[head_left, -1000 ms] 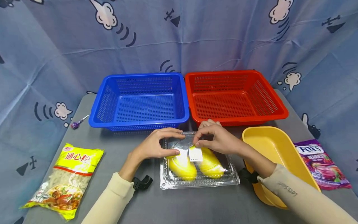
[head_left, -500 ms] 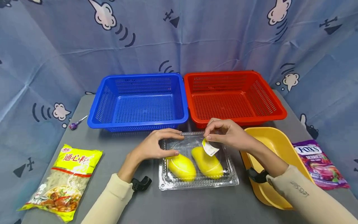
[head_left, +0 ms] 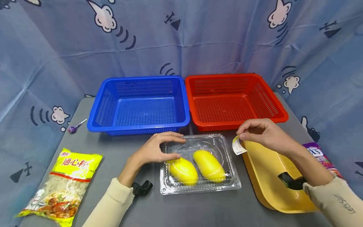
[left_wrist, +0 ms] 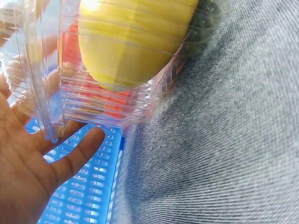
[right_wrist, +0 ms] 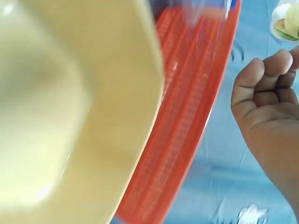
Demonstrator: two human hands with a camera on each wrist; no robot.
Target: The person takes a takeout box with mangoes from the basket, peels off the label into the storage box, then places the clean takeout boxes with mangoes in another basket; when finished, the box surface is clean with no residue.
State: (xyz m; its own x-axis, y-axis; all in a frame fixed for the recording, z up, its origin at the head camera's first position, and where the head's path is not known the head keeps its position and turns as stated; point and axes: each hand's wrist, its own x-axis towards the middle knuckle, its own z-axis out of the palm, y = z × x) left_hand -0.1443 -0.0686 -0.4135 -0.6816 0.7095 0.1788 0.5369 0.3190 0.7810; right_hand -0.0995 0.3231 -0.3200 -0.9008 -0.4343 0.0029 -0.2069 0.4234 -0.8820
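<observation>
A clear plastic clamshell box (head_left: 199,189) lies closed on the table, with two yellow mangoes (head_left: 209,165) showing through its lid. At its left side my left hand (head_left: 157,148) rests on the box, with thumb and index finger spread over the lid. In the left wrist view, the fingers of the left hand (left_wrist: 28,163) lie along the box wall beside a mango (left_wrist: 135,42). To the right of the box, my right hand (head_left: 263,135) pinches a small white-and-yellow sticker label (head_left: 239,146) between thumb and index finger, its lower end bent and hanging free over the tub's rim.
Behind the box stand a blue basket (head_left: 144,110) and a red basket (head_left: 227,108). A yellow tub (head_left: 275,192) sits under the right forearm, with a purple candy bag (head_left: 319,154) beyond it. On the left lie a pasta bag (head_left: 62,186) and a lollipop (head_left: 74,128).
My right hand has peeled the label off the lid and carried it rightward to the yellow tub's edge. The left hand has stayed on the box.
</observation>
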